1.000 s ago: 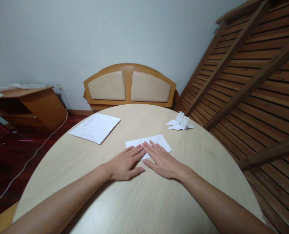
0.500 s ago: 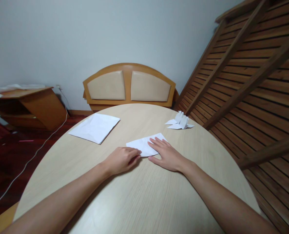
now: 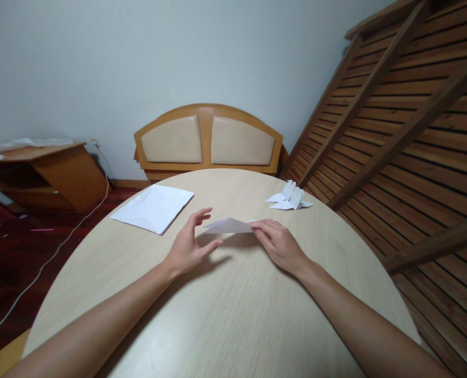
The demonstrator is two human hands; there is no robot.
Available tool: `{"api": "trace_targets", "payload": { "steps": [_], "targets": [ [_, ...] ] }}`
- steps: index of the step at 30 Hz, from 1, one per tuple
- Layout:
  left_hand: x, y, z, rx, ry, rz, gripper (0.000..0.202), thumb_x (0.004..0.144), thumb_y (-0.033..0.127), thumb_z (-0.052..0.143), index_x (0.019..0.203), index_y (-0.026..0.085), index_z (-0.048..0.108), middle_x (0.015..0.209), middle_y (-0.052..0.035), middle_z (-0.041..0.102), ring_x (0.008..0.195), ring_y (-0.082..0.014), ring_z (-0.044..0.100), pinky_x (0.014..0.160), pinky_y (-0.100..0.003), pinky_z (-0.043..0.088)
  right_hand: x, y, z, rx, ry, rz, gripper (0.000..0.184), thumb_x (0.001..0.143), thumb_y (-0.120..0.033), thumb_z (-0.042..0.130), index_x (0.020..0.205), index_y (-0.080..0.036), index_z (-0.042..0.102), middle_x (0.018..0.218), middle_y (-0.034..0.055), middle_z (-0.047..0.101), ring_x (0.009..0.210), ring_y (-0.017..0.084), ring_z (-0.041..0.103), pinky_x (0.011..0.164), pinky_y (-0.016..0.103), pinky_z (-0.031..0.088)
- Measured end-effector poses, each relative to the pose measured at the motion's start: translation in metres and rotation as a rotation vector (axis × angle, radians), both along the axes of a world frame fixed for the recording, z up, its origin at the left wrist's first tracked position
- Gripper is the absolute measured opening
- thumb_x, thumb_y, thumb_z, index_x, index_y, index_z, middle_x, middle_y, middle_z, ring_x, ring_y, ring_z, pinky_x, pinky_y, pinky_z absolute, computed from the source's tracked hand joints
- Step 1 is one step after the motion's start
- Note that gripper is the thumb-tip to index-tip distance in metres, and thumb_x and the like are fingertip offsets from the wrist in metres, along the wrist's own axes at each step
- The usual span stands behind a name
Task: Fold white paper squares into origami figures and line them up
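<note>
A folded sheet of white paper (image 3: 230,226) hangs just above the round table (image 3: 233,315), tilted so that it looks thin. My right hand (image 3: 277,242) pinches its right end between thumb and fingers. At the paper's left end, my left hand (image 3: 189,242) is open, thumb and fingers spread apart around that edge. Whether the left fingers touch the paper I cannot tell.
A stack of white paper (image 3: 153,208) lies on the table's far left. Folded white paper figures (image 3: 291,195) stand at the far right. Beyond are a padded headboard (image 3: 207,137), slatted wood panel (image 3: 414,131) and wooden desk (image 3: 68,176).
The folded paper has come up off the table and tilted. My right hand went from lying flat on it to pinching its right end; my left hand has opened.
</note>
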State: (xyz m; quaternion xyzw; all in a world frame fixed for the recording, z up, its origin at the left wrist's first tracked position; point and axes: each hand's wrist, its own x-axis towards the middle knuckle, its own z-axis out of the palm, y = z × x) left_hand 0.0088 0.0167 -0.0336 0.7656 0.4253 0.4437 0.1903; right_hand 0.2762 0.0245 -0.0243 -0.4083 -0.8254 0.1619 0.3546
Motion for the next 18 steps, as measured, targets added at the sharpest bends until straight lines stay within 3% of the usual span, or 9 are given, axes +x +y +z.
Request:
{"api": "trace_targets", "payload": {
  "steps": [4,9,13,18],
  "targets": [
    [0.008,0.002,0.002,-0.219,-0.170,-0.108,0.075,0.081,0.042,0.075,0.143,0.022,0.038,0.145,-0.0179,0.050,0.132,-0.0310,0.051,0.112,-0.055,0.038,-0.003,-0.004,0.001,-0.182,0.312,-0.052,0.035,0.101,-0.049,0.045,0.096,-0.022,0.066,0.091,0.0047,0.069,0.086,0.022,0.063,0.076,0.031,0.048],
    [0.025,-0.014,0.014,-0.385,-0.335,-0.264,0.054,0.085,0.037,0.070,0.132,0.019,0.050,0.136,-0.0171,0.060,0.124,-0.0283,0.059,0.107,-0.048,0.044,-0.016,-0.014,0.002,-0.438,0.575,0.035,0.041,0.092,-0.063,0.053,0.084,-0.024,0.058,0.081,0.0029,0.065,0.077,0.021,0.061,0.069,0.031,0.051],
    [0.030,-0.021,0.017,-0.503,-0.419,-0.208,0.032,0.085,0.043,0.069,0.104,0.017,0.063,0.105,-0.0107,0.073,0.097,-0.0230,0.069,0.087,-0.037,0.054,-0.025,-0.020,0.004,-0.562,0.673,0.089,0.041,0.087,-0.066,0.058,0.089,-0.024,0.059,0.085,0.0036,0.069,0.080,0.023,0.066,0.069,0.033,0.054],
    [0.025,-0.018,0.013,-0.552,-0.382,-0.085,0.037,0.080,0.052,0.073,0.083,0.017,0.062,0.066,-0.0011,0.066,0.065,-0.0165,0.062,0.057,-0.026,0.046,-0.027,-0.017,0.002,-0.624,0.690,0.136,0.041,0.086,-0.060,0.063,0.101,-0.022,0.062,0.090,0.0045,0.072,0.081,0.023,0.069,0.069,0.033,0.056]
  ]
}}
